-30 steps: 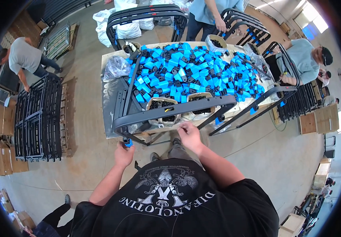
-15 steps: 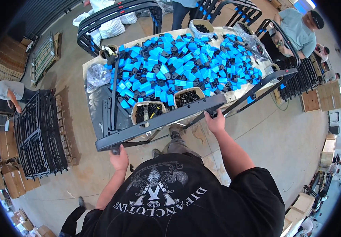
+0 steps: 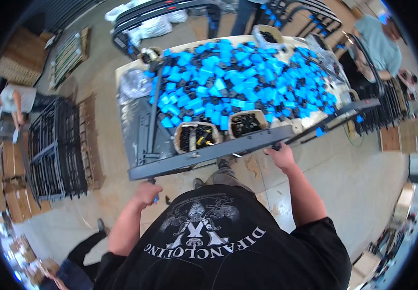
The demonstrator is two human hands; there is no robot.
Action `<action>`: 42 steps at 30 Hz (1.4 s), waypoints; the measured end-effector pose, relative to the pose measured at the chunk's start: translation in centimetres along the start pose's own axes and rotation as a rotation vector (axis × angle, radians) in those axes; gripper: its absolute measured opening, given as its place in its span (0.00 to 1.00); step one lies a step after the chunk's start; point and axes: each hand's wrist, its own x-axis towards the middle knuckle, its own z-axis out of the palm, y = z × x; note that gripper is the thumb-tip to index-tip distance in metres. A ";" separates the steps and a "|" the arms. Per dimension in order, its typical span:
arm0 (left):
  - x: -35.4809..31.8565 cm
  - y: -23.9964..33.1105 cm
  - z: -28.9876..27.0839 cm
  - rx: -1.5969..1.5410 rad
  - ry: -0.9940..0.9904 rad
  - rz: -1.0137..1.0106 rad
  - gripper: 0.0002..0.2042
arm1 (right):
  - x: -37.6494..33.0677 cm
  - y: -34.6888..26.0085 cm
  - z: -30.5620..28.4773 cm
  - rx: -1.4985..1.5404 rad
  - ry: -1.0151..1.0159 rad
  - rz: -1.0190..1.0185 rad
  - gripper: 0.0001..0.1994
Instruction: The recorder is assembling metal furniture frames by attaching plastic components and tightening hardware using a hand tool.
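A black metal frame with a flat front bar lies across the near side of the worktable, its left end lower in view than its right. My left hand is closed just below the bar's left end, round a dark part of the frame with a bit of blue showing under the fingers. Under the bar's right part, my right hand grips another dark part of the frame; its fingertips are partly hidden. Behind the bar lies a wide heap of blue and black plastic pieces. Two boxes of small black parts, a left box and a right box, stand close behind the bar.
A clear plastic bag lies on the table's left side. More black frames are stacked at left, beside a bent-over person. Another person stands at the far right. Someone's dark-clothed leg shows at lower left.
The table and frame have shifted right in view. The front bar now looks flatter and less sloped. My left hand now sits apart from the bar's edge, with blue showing beneath it.
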 end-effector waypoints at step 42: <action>9.1 -9.6 4.2 -0.023 0.567 0.729 0.33 | 1.0 4.3 2.2 -0.132 -0.073 -0.065 0.25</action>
